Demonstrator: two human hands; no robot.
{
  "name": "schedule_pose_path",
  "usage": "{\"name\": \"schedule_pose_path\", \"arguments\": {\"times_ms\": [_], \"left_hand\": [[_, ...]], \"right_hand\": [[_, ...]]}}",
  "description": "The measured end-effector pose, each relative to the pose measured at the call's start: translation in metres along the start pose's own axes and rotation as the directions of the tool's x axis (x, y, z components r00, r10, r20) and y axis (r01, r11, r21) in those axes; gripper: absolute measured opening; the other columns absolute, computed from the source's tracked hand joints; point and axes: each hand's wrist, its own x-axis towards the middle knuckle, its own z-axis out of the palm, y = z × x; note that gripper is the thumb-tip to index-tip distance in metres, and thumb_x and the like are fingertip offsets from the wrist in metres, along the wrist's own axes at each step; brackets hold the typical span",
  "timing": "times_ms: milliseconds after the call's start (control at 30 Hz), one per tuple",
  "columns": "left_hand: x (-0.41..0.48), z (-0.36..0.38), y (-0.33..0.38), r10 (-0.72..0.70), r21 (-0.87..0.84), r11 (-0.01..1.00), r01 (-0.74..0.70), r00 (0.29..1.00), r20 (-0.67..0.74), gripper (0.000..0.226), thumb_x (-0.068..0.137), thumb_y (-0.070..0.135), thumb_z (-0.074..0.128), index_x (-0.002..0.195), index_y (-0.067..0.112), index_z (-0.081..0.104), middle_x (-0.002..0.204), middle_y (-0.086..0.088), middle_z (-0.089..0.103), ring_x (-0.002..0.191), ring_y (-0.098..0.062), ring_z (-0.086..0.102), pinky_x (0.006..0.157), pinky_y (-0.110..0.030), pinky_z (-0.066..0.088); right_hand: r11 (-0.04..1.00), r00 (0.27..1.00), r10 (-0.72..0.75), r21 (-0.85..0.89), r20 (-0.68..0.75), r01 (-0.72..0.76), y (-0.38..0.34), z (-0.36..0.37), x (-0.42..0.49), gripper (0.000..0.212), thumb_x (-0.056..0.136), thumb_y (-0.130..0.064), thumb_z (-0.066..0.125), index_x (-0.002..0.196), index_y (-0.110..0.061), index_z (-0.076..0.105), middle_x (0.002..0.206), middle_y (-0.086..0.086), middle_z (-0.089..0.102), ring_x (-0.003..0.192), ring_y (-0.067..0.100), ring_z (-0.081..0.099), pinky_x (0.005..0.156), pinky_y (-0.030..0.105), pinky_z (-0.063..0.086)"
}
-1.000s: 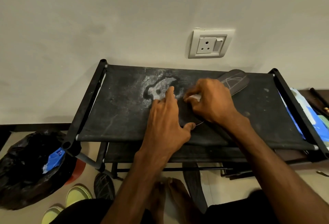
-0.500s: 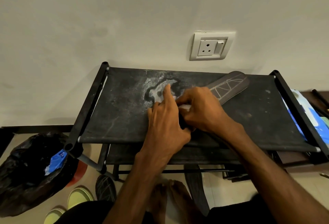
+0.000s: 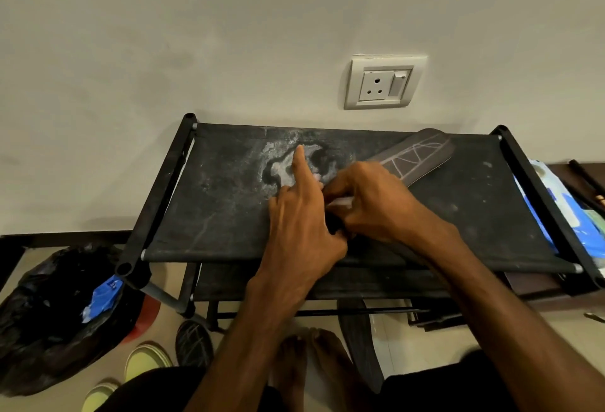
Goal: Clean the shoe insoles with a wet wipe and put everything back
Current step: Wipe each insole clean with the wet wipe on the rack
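The dark grey line-patterned insole (image 3: pixel 415 158) lies diagonally on the black fabric rack shelf (image 3: pixel 229 215), toe at the back right corner. The left hand (image 3: pixel 301 225) presses its heel end, index finger straight. The right hand (image 3: pixel 370 205) pinches the white wet wipe (image 3: pixel 340 201) in curled fingers. Wipe toeward; pin the heel firmly.

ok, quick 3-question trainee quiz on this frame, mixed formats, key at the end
1. True or false: the insole lies on the rack's top shelf.
2. What does the right hand hold in its grip? A) a brush B) a white wipe C) a shoe
3. Short answer: what is fixed to the wall above the rack?

Key: 1 true; 2 B; 3 a wall socket.
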Motion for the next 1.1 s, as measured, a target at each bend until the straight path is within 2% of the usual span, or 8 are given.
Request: {"name": "schedule_pose_path", "arguments": {"times_ms": [100, 200, 433, 533, 633, 900, 1000, 1100], "left_hand": [[-0.001, 0.000, 0.005, 0.010, 0.027, 1.000, -0.010, 1.000, -0.010, 0.137, 0.065, 0.037, 0.092, 0.157, 0.025, -0.010, 0.138, -0.002, 0.058, 0.129, -0.023, 0.052, 0.115, -0.046, 0.036], [-0.003, -0.002, 0.009, 0.013, 0.052, 0.999, -0.012, 1.000, -0.010, 0.135, 0.068, 0.039, 0.090, 0.158, 0.019, -0.008, 0.141, 0.000, 0.056, 0.132, -0.023, 0.048, 0.117, -0.043, 0.032], [-0.003, -0.001, 0.005, 0.021, 0.063, 0.998, -0.019, 1.000, -0.019, 0.134, 0.068, 0.032, 0.090, 0.158, 0.021, -0.009, 0.138, -0.003, 0.058, 0.133, -0.024, 0.048, 0.120, -0.048, 0.027], [-0.005, 0.001, 0.009, 0.040, 0.082, 0.996, -0.037, 0.999, -0.035, 0.132, 0.069, 0.040, 0.089, 0.158, 0.019, -0.006, 0.141, -0.001, 0.056, 0.134, -0.023, 0.046, 0.120, -0.043, 0.026], [-0.006, -0.001, 0.011, 0.042, 0.094, 0.995, -0.039, 0.998, -0.035, 0.130, 0.070, 0.041, 0.088, 0.158, 0.020, -0.006, 0.142, 0.000, 0.056, 0.134, -0.022, 0.045, 0.118, -0.039, 0.024], [-0.004, -0.002, 0.007, 0.045, 0.115, 0.993, -0.042, 0.999, -0.025, 0.130, 0.069, 0.027, 0.088, 0.158, 0.020, -0.006, 0.134, -0.002, 0.061, 0.131, -0.024, 0.050, 0.119, -0.043, 0.024], [-0.006, 0.000, 0.009, 0.054, 0.120, 0.992, -0.049, 0.998, -0.038, 0.129, 0.070, 0.038, 0.088, 0.157, 0.021, -0.005, 0.140, 0.000, 0.057, 0.134, -0.022, 0.047, 0.119, -0.039, 0.022], [-0.006, 0.000, 0.011, 0.038, 0.119, 0.992, -0.035, 0.999, -0.027, 0.128, 0.071, 0.043, 0.087, 0.157, 0.022, -0.006, 0.142, 0.002, 0.056, 0.135, -0.021, 0.045, 0.119, -0.036, 0.021]], "right_hand": [[0.995, 0.992, 0.093, -0.040, -0.085, -0.097, 0.019, -0.012, 0.003, 0.015, 0.080, -0.037, 0.081, 0.094, -0.043, 0.080, 0.095, -0.015, 0.078, 0.088, 0.010, 0.070, 0.077, 0.042, 0.061], [0.981, 0.967, 0.159, -0.080, -0.197, -0.177, 0.028, -0.016, 0.003, 0.012, 0.081, -0.035, 0.080, 0.091, -0.040, 0.080, 0.097, -0.013, 0.078, 0.090, 0.014, 0.071, 0.080, 0.043, 0.060], [0.993, 0.997, -0.011, 0.117, 0.083, 0.002, 0.004, -0.009, -0.013, 0.030, 0.080, -0.018, 0.082, 0.085, -0.046, 0.075, 0.088, -0.025, 0.075, 0.082, -0.002, 0.070, 0.076, 0.038, 0.062], [0.993, 0.991, 0.120, -0.013, -0.052, -0.121, 0.025, -0.017, -0.008, 0.015, 0.080, -0.033, 0.082, 0.087, -0.045, 0.078, 0.092, -0.019, 0.077, 0.086, 0.006, 0.070, 0.078, 0.044, 0.062], [0.972, 0.962, 0.201, -0.085, -0.187, -0.220, 0.034, -0.020, -0.007, 0.015, 0.081, -0.031, 0.080, 0.092, -0.040, 0.080, 0.095, -0.013, 0.078, 0.086, 0.012, 0.070, 0.077, 0.044, 0.062], [0.973, 0.999, -0.017, 0.229, 0.031, 0.009, 0.001, -0.005, -0.017, 0.030, 0.081, -0.012, 0.079, 0.076, -0.042, 0.078, 0.087, -0.017, 0.078, 0.084, 0.000, 0.072, 0.080, 0.038, 0.062], [0.991, 0.994, 0.098, 0.095, -0.046, -0.093, 0.022, -0.011, -0.014, 0.012, 0.079, -0.033, 0.082, 0.084, -0.043, 0.079, 0.089, -0.021, 0.077, 0.086, 0.003, 0.071, 0.081, 0.041, 0.061], [0.977, 0.968, 0.202, -0.042, -0.150, -0.210, 0.038, -0.021, -0.018, 0.013, 0.080, -0.031, 0.080, 0.085, -0.043, 0.080, 0.092, -0.016, 0.078, 0.086, 0.010, 0.070, 0.080, 0.043, 0.061]]}}
